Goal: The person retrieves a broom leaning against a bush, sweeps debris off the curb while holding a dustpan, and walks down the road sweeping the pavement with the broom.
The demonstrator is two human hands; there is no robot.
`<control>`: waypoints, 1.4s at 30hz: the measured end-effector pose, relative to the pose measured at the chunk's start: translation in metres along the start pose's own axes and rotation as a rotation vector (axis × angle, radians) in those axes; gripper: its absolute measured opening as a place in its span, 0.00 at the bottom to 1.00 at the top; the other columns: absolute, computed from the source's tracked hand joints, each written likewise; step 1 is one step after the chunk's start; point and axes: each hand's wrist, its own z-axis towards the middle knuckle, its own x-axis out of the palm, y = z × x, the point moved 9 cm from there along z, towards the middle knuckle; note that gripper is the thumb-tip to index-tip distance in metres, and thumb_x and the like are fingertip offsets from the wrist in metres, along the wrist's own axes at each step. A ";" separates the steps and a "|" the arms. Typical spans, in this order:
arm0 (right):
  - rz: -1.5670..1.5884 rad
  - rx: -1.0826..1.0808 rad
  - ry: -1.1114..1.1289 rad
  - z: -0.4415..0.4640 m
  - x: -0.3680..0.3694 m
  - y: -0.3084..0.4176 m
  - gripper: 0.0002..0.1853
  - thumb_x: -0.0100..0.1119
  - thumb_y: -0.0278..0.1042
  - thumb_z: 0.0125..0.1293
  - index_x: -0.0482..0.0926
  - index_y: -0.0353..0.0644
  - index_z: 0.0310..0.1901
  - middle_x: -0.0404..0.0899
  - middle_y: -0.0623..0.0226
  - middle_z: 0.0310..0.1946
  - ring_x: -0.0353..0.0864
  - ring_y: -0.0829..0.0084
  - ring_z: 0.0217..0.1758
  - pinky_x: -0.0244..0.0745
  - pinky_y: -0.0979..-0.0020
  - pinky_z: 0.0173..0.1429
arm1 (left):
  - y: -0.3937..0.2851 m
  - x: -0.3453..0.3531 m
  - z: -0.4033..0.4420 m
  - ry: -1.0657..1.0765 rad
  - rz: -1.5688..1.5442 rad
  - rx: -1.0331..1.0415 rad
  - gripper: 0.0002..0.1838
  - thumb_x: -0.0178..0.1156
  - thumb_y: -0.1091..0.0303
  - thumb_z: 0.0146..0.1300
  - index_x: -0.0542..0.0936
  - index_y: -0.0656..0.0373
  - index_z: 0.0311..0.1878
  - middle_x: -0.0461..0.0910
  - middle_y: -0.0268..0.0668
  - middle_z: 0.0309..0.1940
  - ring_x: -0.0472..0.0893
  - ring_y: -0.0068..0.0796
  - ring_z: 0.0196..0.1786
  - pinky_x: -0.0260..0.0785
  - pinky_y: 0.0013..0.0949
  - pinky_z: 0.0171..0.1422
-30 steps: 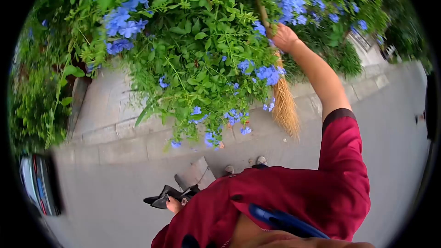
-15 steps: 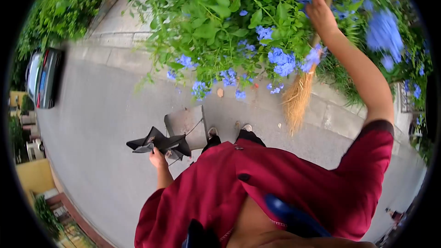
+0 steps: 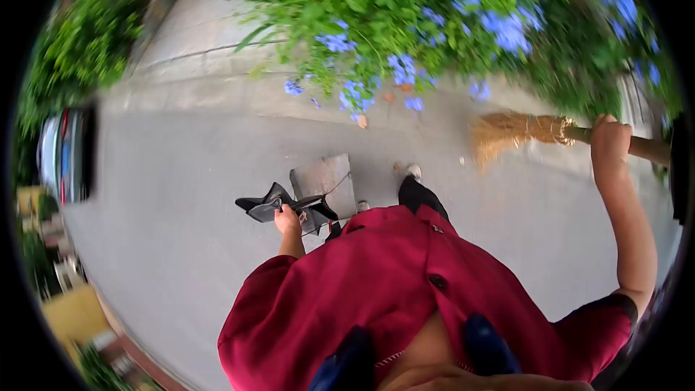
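Grey road (image 3: pixel 166 166) lies beside a blue-flowered shrub (image 3: pixel 405 11). The right grip (image 3: pixel 612 139) wraps tightly round the broom (image 3: pixel 517 132), bristles at nine o'clock from it. The left grip (image 3: pixel 288 219) curls on a black folded item (image 3: pixel 262 206), dustpan (image 3: pixel 329 172) at one o'clock.

Light: even, soft daylight | Shadows: dark patch beside car (image 3: pixel 64 156), left | Blur: foliage (image 3: pixel 391 0) and flowers (image 3: pixel 509 32) smeared upper right, broom (image 3: pixel 510 134) bristles soft | Lens: fisheye circle, edges curved, corners black

The straw broom (image 3: pixel 541 129) points bristles leftward, well apart from the black object (image 3: pixel 265 205).
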 end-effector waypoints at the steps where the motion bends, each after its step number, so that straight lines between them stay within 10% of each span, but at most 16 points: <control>1: 0.066 -0.086 0.102 -0.033 0.016 0.004 0.19 0.63 0.39 0.54 0.75 0.45 0.48 0.80 0.69 0.34 0.80 0.74 0.39 0.72 0.71 0.37 | -0.002 -0.001 0.001 0.032 -0.002 -0.003 0.26 0.49 0.55 0.59 0.74 0.71 0.49 0.78 0.56 0.43 0.79 0.51 0.43 0.72 0.44 0.47; 5: 0.698 -0.334 0.561 -0.158 0.112 0.040 0.31 0.72 0.41 0.47 0.70 0.37 0.51 0.79 0.60 0.31 0.82 0.67 0.32 0.79 0.63 0.35 | 0.012 0.000 0.014 0.140 -0.065 0.113 0.25 0.51 0.54 0.58 0.76 0.72 0.44 0.80 0.56 0.39 0.79 0.51 0.41 0.70 0.43 0.48; 9: 1.653 0.232 1.444 -0.346 0.195 0.100 0.21 0.68 0.36 0.54 0.69 0.38 0.44 0.74 0.59 0.20 0.77 0.67 0.16 0.74 0.63 0.17 | 0.023 0.006 0.027 0.219 -0.054 0.249 0.23 0.52 0.57 0.60 0.76 0.72 0.42 0.80 0.54 0.36 0.79 0.49 0.40 0.69 0.42 0.46; 12: 2.108 0.551 1.654 -0.478 0.198 0.191 0.14 0.62 0.42 0.59 0.67 0.47 0.34 0.69 0.66 0.16 0.70 0.72 0.12 0.71 0.67 0.16 | 0.026 0.006 0.025 0.257 -0.033 0.331 0.22 0.53 0.57 0.61 0.77 0.72 0.42 0.81 0.54 0.36 0.80 0.49 0.40 0.70 0.42 0.45; 15: 2.806 0.769 1.741 -0.544 0.142 0.275 0.28 0.48 0.62 0.63 0.70 0.47 0.54 0.75 0.64 0.27 0.71 0.76 0.19 0.72 0.72 0.21 | 0.024 -0.003 0.014 0.239 0.042 0.399 0.22 0.53 0.57 0.61 0.78 0.72 0.41 0.81 0.54 0.36 0.80 0.50 0.39 0.70 0.43 0.44; 19: 3.157 1.342 1.904 -0.545 0.020 0.350 0.21 0.52 0.52 0.65 0.67 0.48 0.52 0.75 0.64 0.28 0.69 0.79 0.19 0.67 0.79 0.20 | 0.019 -0.010 0.008 0.243 0.065 0.459 0.23 0.52 0.55 0.60 0.78 0.71 0.42 0.81 0.55 0.36 0.80 0.52 0.40 0.69 0.44 0.46; 20: 3.183 1.134 1.821 -0.550 0.033 0.370 0.19 0.54 0.49 0.64 0.67 0.48 0.51 0.73 0.66 0.26 0.68 0.79 0.19 0.65 0.79 0.19 | 0.006 -0.020 -0.003 0.223 0.108 0.478 0.24 0.52 0.55 0.59 0.78 0.71 0.42 0.80 0.55 0.36 0.79 0.52 0.40 0.69 0.45 0.46; 22: 3.215 0.726 1.647 -0.545 0.037 0.392 0.18 0.58 0.41 0.63 0.65 0.48 0.50 0.71 0.69 0.23 0.67 0.80 0.18 0.62 0.79 0.18 | -0.011 -0.034 -0.006 0.177 0.151 0.553 0.25 0.50 0.54 0.59 0.77 0.71 0.43 0.80 0.56 0.36 0.79 0.55 0.40 0.68 0.46 0.46; 30: 1.970 0.479 1.040 -0.570 0.174 0.318 0.41 0.61 0.22 0.52 0.52 0.51 0.67 0.76 0.58 0.20 0.72 0.70 0.12 0.67 0.66 0.14 | -0.080 -0.077 0.027 0.150 0.252 0.703 0.21 0.52 0.55 0.59 0.78 0.68 0.39 0.80 0.53 0.31 0.79 0.52 0.36 0.68 0.45 0.43; 33: 1.679 0.401 0.795 -0.491 0.214 0.307 0.34 0.57 0.22 0.50 0.58 0.48 0.61 0.78 0.42 0.37 0.77 0.41 0.44 0.73 0.50 0.43 | -0.093 -0.054 0.069 0.244 0.310 0.761 0.21 0.53 0.54 0.59 0.78 0.67 0.38 0.80 0.52 0.29 0.80 0.50 0.34 0.68 0.45 0.41; 42: 1.061 0.019 0.769 -0.316 0.040 0.317 0.27 0.48 0.24 0.61 0.58 0.39 0.63 0.81 0.53 0.35 0.83 0.56 0.39 0.78 0.61 0.38 | -0.178 0.075 0.169 0.400 0.542 0.875 0.26 0.57 0.49 0.57 0.77 0.65 0.46 0.80 0.55 0.40 0.78 0.55 0.47 0.69 0.47 0.51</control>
